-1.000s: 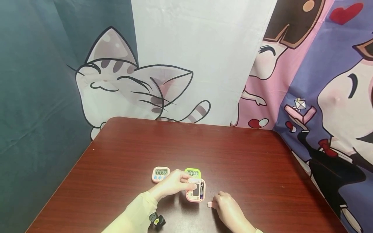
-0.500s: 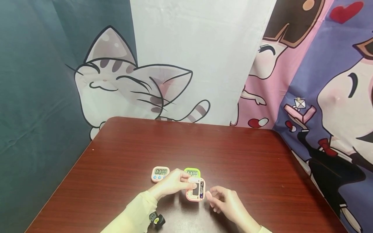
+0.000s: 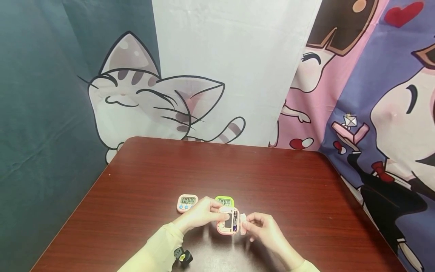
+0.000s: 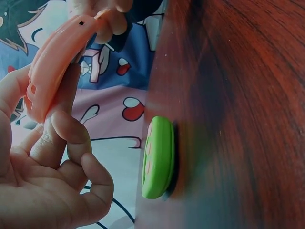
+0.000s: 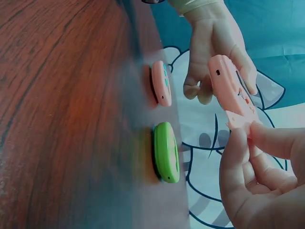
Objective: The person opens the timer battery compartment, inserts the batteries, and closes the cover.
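My left hand [image 3: 200, 216] grips a pink digital timer [image 3: 229, 231] by its left side, thumb across the back, which faces up. Its battery compartment is uncovered, and a dark battery [image 3: 235, 222] lies along the right side. Between thumb and fingertips my right hand [image 3: 270, 234] pinches the small pink battery cover [image 3: 242, 227], right beside the timer's right edge. In the right wrist view the cover [image 5: 237, 120] overlaps the near end of the timer [image 5: 228, 83]. The left wrist view shows the timer's curved pink shell [image 4: 55, 64] raised above the table.
A green timer [image 3: 224, 200] lies on the table just behind the held one, partly covered by it. Left of it is another pink timer [image 3: 182, 207] with blue buttons. The brown table [image 3: 217, 166] reaches back to a cartoon-printed curtain [image 3: 217, 37].
My right hand has lifted the cover from near the table, turned it upright and brought it left against the timer's right edge. The left hand and timer have stayed nearly still.
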Motion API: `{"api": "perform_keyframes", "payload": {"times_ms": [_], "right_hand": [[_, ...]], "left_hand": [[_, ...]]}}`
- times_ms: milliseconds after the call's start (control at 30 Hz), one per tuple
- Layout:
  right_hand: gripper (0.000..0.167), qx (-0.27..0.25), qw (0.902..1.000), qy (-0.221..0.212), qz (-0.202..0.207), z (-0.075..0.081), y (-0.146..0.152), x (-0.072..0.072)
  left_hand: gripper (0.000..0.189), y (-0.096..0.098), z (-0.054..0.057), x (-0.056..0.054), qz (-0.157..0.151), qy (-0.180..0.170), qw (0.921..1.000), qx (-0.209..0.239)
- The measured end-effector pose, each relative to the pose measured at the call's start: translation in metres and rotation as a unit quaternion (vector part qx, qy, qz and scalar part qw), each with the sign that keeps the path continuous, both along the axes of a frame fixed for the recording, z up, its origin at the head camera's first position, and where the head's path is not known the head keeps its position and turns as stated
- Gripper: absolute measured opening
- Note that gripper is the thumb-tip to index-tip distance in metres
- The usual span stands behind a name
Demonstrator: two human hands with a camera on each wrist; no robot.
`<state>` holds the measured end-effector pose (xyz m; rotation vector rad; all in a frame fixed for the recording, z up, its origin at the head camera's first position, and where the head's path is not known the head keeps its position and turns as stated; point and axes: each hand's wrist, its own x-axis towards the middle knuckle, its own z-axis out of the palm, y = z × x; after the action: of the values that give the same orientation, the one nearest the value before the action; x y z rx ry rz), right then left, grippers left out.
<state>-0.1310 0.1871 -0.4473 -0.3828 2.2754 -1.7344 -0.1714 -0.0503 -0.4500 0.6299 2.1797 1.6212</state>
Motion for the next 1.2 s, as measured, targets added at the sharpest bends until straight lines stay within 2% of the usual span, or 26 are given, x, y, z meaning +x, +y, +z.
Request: {"api": "perform_keyframes", "payload": {"times_ms": [433, 667, 800, 1000, 1200], "right_hand": [[0.028, -0.05, 0.9977, -0.034, 0.031, 0.01, -0.005, -0.001], [0.032, -0.074, 0.9952, -0.059, 0.026, 0.011, -0.008, -0.004], [0.032, -0.078, 0.995, -0.057, 0.025, 0.01, -0.009, -0.004], [0.029, -0.083, 0.9953, -0.049, 0.007, 0.008, -0.01, -0.003], [0.025, -0.089, 0.9935, -0.067, -0.023, 0.007, -0.012, -0.002]], "left_hand": [[0.018, 0.001, -0.002, -0.002, -0.003, -0.007, 1.0, 0.0], [0.018, 0.002, -0.002, -0.001, 0.0, -0.005, 1.0, -0.002], [0.017, 0.003, -0.003, -0.001, 0.003, -0.002, 1.0, -0.004], [0.017, 0.003, -0.002, -0.001, 0.002, 0.001, 1.0, -0.003], [0.017, 0.004, -0.001, 0.0, 0.01, 0.0, 0.9999, -0.005]]}}
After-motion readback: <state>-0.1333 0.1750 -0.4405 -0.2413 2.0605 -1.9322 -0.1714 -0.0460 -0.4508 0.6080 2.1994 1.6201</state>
